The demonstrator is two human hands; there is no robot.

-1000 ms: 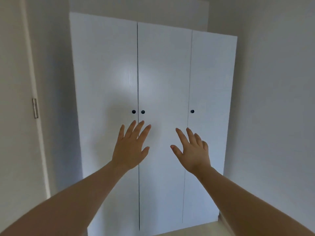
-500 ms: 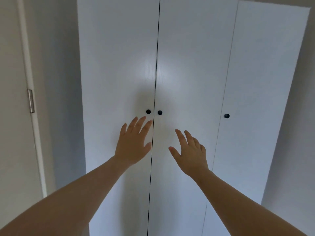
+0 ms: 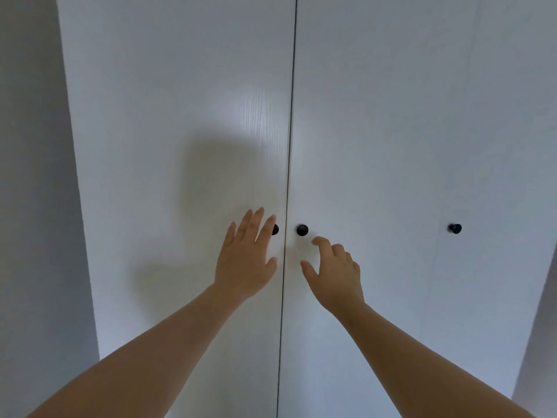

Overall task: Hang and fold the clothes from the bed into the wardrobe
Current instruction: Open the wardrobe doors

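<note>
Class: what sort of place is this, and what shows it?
Probably a bedroom at home: a tall, closed white wardrobe with small dark knobs, and plain walls beside it.

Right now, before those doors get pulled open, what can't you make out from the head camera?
Head view only:
- Inside of the wardrobe: hidden behind its shut doors.
- Top and bottom of the wardrobe: cut off by the frame edges.
- Left knob: mostly covered by a finger of the left hand.
- Contact: cannot tell whether the left hand or the right hand touches a door or knob.
- Bed and clothes: out of frame.
</note>
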